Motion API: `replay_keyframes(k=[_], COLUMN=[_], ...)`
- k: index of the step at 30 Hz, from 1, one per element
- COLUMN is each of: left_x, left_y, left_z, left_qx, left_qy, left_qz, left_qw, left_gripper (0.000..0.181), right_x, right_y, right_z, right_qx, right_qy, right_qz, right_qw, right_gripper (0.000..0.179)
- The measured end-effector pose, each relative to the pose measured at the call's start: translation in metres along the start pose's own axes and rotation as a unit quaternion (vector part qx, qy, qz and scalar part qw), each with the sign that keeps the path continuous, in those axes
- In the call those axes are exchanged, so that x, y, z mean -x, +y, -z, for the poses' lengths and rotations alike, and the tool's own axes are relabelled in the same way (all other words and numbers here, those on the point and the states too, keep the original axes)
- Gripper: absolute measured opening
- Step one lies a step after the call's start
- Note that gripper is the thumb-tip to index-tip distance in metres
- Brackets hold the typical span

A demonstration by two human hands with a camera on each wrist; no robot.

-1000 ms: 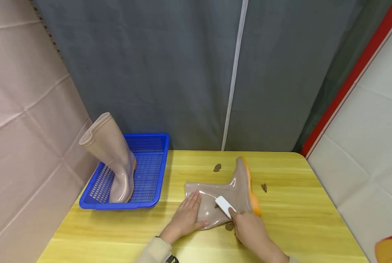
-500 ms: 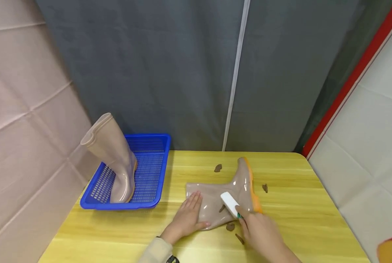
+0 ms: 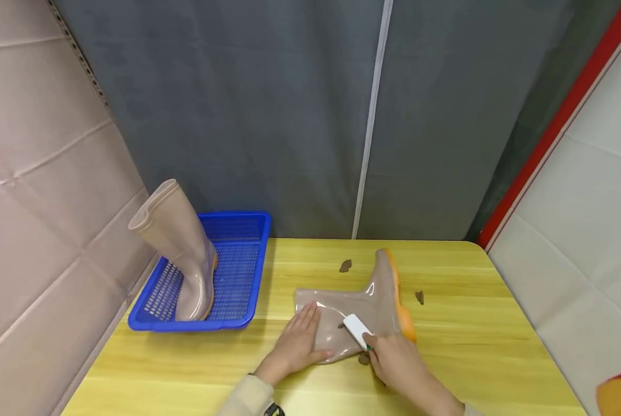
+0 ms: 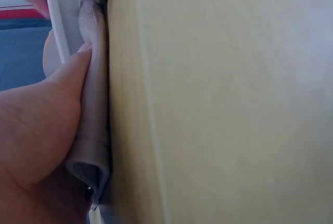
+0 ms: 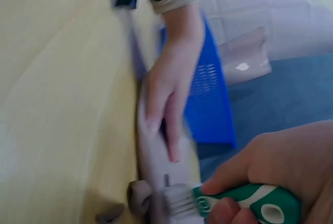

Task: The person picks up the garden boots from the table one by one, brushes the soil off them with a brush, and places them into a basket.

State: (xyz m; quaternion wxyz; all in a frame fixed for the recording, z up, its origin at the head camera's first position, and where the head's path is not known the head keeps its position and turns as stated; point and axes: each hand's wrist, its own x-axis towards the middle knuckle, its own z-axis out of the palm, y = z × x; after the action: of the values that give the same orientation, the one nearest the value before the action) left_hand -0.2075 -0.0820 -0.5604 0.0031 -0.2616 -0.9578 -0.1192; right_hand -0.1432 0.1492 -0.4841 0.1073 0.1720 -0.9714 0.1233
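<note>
A glossy taupe rain boot [image 3: 380,303] with an orange sole lies on its side in the head view, toe pointing away. My left hand [image 3: 296,345] rests flat on its shaft, fingers straight, thumb near the lower edge. My right hand [image 3: 399,361] grips the green handle [image 5: 278,206] of a scrub brush; its white head [image 3: 355,329] is on the boot near the ankle. In the right wrist view the bristles [image 5: 179,203] face the boot. A brown mud-like bit [image 3: 341,325] sticks to the boot beside the brush head.
Several brown bits lie on the wooden table [image 3: 472,346], including one behind the boot [image 3: 345,266] and one right of the sole [image 3: 419,297]. A blue basket [image 3: 258,271] at left holds a matching boot [image 3: 177,237], leaning. A grey curtain [image 3: 263,115] hangs behind.
The brush in my right hand moved right and slightly toward the sole, then back left over the boot. My left hand and the boot have stayed in place.
</note>
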Motion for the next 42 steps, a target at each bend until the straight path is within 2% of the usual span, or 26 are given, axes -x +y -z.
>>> replay_keyframes(k=[2,5,8,10,13,15,18,20,24,28,31,33,37,42], left_x=[0.0,-0.001,-0.001,-0.001,-0.001,-0.001,-0.002,-0.002,-0.002,0.0,0.0,0.0,0.001,0.0], left_y=[-0.001,0.0,0.0,-0.001,-0.002,-0.002,0.002,0.002,0.001,-0.001,-0.002,-0.003,-0.003,-0.004], left_z=[-0.002,-0.005,-0.006,-0.007,-0.004,-0.003,0.0,-0.001,-0.001,-0.001,-0.001,-0.002,-0.002,-0.004], left_qx=[0.003,0.009,0.008,0.004,-0.008,-0.015,-0.02,-0.023,-0.027,-0.022,-0.016,-0.013,-0.01,-0.002], left_qy=[0.001,-0.001,-0.006,-0.005,-0.007,-0.009,-0.021,-0.019,-0.011,-0.011,-0.012,-0.013,-0.014,-0.004], left_qz=[0.001,-0.005,-0.006,-0.003,0.005,0.006,0.005,0.002,0.006,0.006,0.005,0.007,0.011,0.005], left_qw=[1.0,0.9999,0.9999,1.0,0.9999,0.9998,0.9996,0.9995,0.9996,0.9997,0.9998,0.9998,0.9998,1.0], left_gripper=[0.102,0.103,0.105,0.105,0.104,0.102,0.103,0.103,0.102,0.101,0.102,0.103,0.103,0.103], right_x=[0.005,0.012,0.012,0.005,-0.013,-0.023,-0.029,-0.028,-0.024,-0.011,0.0,0.003,-0.002,-0.008], right_y=[0.0,0.0,-0.001,-0.002,-0.002,0.002,0.005,0.003,-0.005,-0.008,-0.008,-0.008,-0.011,-0.013], right_z=[0.009,0.024,0.036,0.04,0.026,0.004,-0.022,-0.026,-0.01,0.011,0.029,0.037,0.037,-0.003], right_qx=[-0.007,-0.033,-0.048,-0.06,-0.052,-0.034,-0.015,-0.009,-0.027,-0.044,-0.067,-0.079,-0.085,-0.017], right_qy=[-0.026,-0.073,-0.074,-0.057,-0.029,-0.01,0.002,0.004,-0.021,-0.069,-0.107,-0.113,-0.084,-0.007], right_qz=[-0.001,-0.033,-0.065,-0.069,-0.048,-0.007,0.02,0.025,0.015,0.012,-0.003,-0.013,-0.028,0.017], right_qw=[0.9996,0.9962,0.9939,0.9942,0.9971,0.9994,0.9997,0.9996,0.9993,0.9966,0.9919,0.9904,0.9925,0.9997], right_gripper=[0.015,0.026,0.03,0.032,0.033,0.034,0.032,0.03,0.028,0.021,0.022,0.027,0.029,0.028])
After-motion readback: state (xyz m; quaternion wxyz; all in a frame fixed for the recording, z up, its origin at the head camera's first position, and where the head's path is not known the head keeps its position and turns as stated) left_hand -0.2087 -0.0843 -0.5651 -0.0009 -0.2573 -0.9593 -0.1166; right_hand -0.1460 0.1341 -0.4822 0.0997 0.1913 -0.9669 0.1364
